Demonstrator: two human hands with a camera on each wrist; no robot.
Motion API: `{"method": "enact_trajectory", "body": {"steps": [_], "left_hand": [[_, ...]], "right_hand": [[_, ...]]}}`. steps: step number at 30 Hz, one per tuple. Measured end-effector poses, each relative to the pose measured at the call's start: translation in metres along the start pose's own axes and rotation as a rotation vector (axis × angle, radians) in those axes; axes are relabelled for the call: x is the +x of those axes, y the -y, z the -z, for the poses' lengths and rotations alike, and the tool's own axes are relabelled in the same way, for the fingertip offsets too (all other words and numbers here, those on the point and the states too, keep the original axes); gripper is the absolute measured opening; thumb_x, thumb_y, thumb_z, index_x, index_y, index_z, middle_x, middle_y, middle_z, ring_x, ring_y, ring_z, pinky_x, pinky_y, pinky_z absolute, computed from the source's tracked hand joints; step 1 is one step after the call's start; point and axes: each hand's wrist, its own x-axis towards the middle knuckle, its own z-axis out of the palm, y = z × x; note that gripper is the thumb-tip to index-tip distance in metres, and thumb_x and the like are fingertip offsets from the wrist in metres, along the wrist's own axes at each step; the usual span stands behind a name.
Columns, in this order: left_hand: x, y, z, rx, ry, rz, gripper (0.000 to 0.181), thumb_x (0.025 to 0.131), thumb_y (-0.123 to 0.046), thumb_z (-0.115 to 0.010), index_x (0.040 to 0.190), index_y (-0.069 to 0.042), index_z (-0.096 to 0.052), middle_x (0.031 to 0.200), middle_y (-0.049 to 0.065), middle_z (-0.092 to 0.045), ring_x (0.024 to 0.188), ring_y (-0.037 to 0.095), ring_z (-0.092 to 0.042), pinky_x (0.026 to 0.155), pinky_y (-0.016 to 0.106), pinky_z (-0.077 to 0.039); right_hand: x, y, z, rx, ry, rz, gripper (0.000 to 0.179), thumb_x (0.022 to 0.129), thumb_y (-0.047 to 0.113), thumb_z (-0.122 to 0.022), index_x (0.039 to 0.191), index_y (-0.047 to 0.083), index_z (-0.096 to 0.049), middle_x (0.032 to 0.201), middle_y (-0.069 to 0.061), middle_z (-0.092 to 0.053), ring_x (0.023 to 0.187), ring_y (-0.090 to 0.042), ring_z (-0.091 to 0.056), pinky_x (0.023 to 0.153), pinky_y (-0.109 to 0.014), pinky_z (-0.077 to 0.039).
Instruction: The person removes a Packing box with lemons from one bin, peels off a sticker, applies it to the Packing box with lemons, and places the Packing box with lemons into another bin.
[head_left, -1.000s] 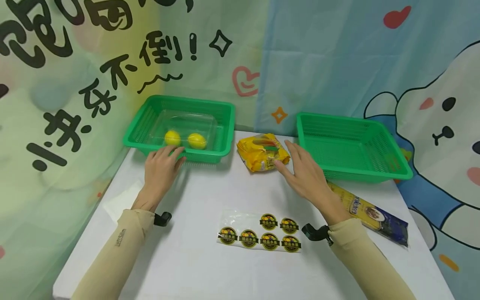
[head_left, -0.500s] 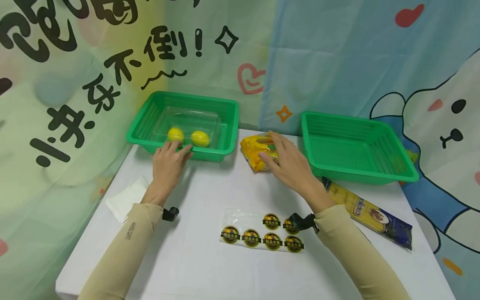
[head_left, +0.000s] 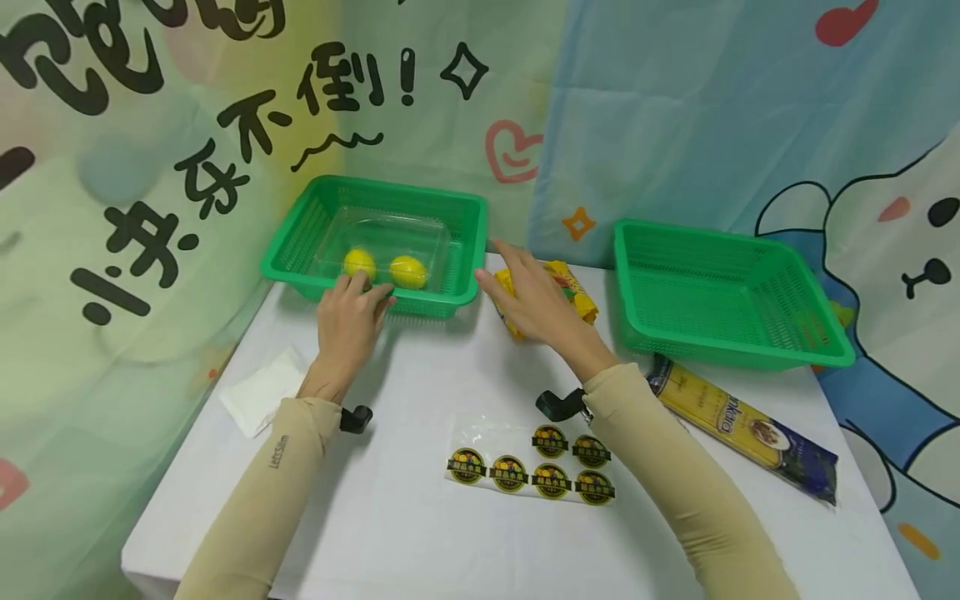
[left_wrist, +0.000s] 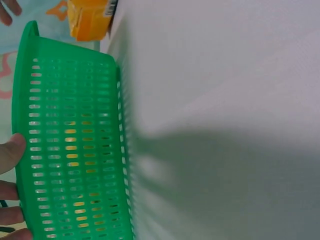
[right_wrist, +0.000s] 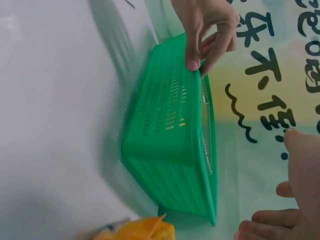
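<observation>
My left hand (head_left: 347,325) holds the front rim of the left green basket (head_left: 472,287), thumb outside and fingers over the edge, as the right wrist view also shows. Inside that basket lies a clear plastic box (head_left: 382,225) with two yellow lemon-like fruits (head_left: 408,272) showing. My right hand (head_left: 536,300) is open with fingers extended, close to the basket's right end. It overlaps a yellow packet (head_left: 583,304) in the head view, hiding part of it. In the left wrist view, the basket's slotted wall (left_wrist: 70,125) fills the left side.
Another green basket (head_left: 630,325) stands at the right, with a long yellow-and-blue packet (head_left: 750,425) in front of it. A sheet of several round stickers (head_left: 551,481) lies near the middle of the table (head_left: 405,533). White paper (head_left: 262,392) lies at the left. A printed curtain hangs behind.
My right hand has moved left across the yellow packet toward the left basket. My left hand stays at the basket's front rim. The head view has shifted slightly.
</observation>
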Motion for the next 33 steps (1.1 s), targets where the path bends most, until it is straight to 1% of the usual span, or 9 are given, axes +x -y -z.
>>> {"method": "enact_trajectory", "body": {"steps": [3, 6, 9, 13, 17, 20, 24, 31, 33], "left_hand": [[0.003, 0.000, 0.001, 0.003, 0.011, -0.003, 0.020, 0.090, -0.024, -0.082, 0.104, -0.010, -0.084, 0.089, 0.012, -0.062, 0.078, 0.033, -0.059, 0.057, 0.043, -0.047], [0.004, 0.000, 0.002, 0.000, 0.024, -0.003, 0.020, 0.090, -0.024, -0.082, 0.104, -0.010, -0.084, 0.090, 0.012, -0.063, 0.080, 0.033, -0.059, 0.059, 0.044, -0.048], [0.004, 0.001, 0.003, -0.013, 0.035, 0.005, 0.020, 0.090, -0.024, -0.082, 0.104, -0.010, -0.084, 0.092, 0.012, -0.065, 0.080, 0.033, -0.058, 0.059, 0.044, -0.048], [0.004, 0.001, 0.004, -0.024, 0.042, 0.015, 0.021, 0.089, -0.025, -0.083, 0.105, -0.011, -0.084, 0.094, 0.010, -0.067, 0.081, 0.032, -0.059, 0.056, 0.042, -0.051], [0.003, 0.000, 0.003, -0.011, 0.058, 0.020, 0.021, 0.089, -0.026, -0.083, 0.105, -0.013, -0.084, 0.098, 0.009, -0.070, 0.083, 0.031, -0.061, 0.052, 0.041, -0.054], [0.003, -0.001, 0.003, 0.007, 0.072, 0.016, 0.021, 0.090, -0.028, -0.082, 0.106, -0.013, -0.084, 0.100, 0.010, -0.071, 0.083, 0.032, -0.061, 0.052, 0.041, -0.055], [0.005, -0.002, 0.003, 0.020, 0.080, 0.013, 0.022, 0.091, -0.029, -0.081, 0.106, -0.013, -0.084, 0.101, 0.010, -0.071, 0.083, 0.032, -0.061, 0.053, 0.042, -0.055], [0.007, 0.000, 0.007, 0.011, 0.107, 0.038, 0.024, 0.089, -0.031, -0.082, 0.107, -0.014, -0.084, 0.104, 0.009, -0.072, 0.087, 0.033, -0.062, 0.053, 0.042, -0.055], [0.008, 0.000, 0.007, 0.010, 0.116, 0.043, 0.024, 0.089, -0.031, -0.082, 0.107, -0.015, -0.084, 0.104, 0.009, -0.072, 0.088, 0.032, -0.062, 0.054, 0.042, -0.055]], "right_hand": [[0.013, 0.005, -0.004, 0.063, 0.007, -0.003, 0.080, 0.106, 0.068, -0.035, 0.168, 0.020, -0.021, 0.172, -0.009, -0.027, 0.159, -0.035, -0.025, 0.126, -0.062, -0.026], [0.025, 0.009, -0.009, 0.104, 0.005, -0.014, 0.077, 0.107, 0.065, -0.036, 0.168, 0.019, -0.023, 0.172, -0.010, -0.028, 0.159, -0.035, -0.025, 0.127, -0.061, -0.025], [0.037, 0.014, -0.015, 0.145, -0.006, -0.012, 0.074, 0.109, 0.061, -0.037, 0.167, 0.017, -0.025, 0.170, -0.010, -0.032, 0.153, -0.035, -0.037, 0.124, -0.057, -0.033], [0.052, 0.021, -0.026, 0.232, -0.020, -0.021, 0.069, 0.110, 0.055, -0.041, 0.165, 0.016, -0.030, 0.166, -0.011, -0.038, 0.143, -0.034, -0.050, 0.115, -0.051, -0.046], [0.065, 0.027, -0.039, 0.302, -0.011, -0.056, 0.068, 0.110, 0.055, -0.042, 0.164, 0.016, -0.032, 0.164, -0.014, -0.041, 0.144, -0.035, -0.050, 0.114, -0.050, -0.048], [0.071, 0.032, -0.047, 0.308, 0.000, -0.073, 0.068, 0.110, 0.054, -0.042, 0.164, 0.015, -0.031, 0.165, -0.015, -0.039, 0.144, -0.035, -0.049, 0.114, -0.050, -0.048], [0.078, 0.037, -0.054, 0.297, -0.005, -0.071, 0.068, 0.110, 0.052, -0.042, 0.165, 0.013, -0.030, 0.166, -0.015, -0.037, 0.143, -0.035, -0.049, 0.114, -0.052, -0.047], [0.085, 0.043, -0.057, 0.259, -0.014, -0.063, 0.068, 0.111, 0.050, -0.042, 0.165, 0.010, -0.029, 0.169, -0.016, -0.032, 0.155, -0.036, -0.032, 0.125, -0.055, -0.032], [0.087, 0.043, -0.058, 0.257, -0.014, -0.071, 0.067, 0.111, 0.048, -0.044, 0.164, 0.010, -0.029, 0.169, -0.016, -0.031, 0.155, -0.036, -0.032, 0.126, -0.054, -0.032]]}}
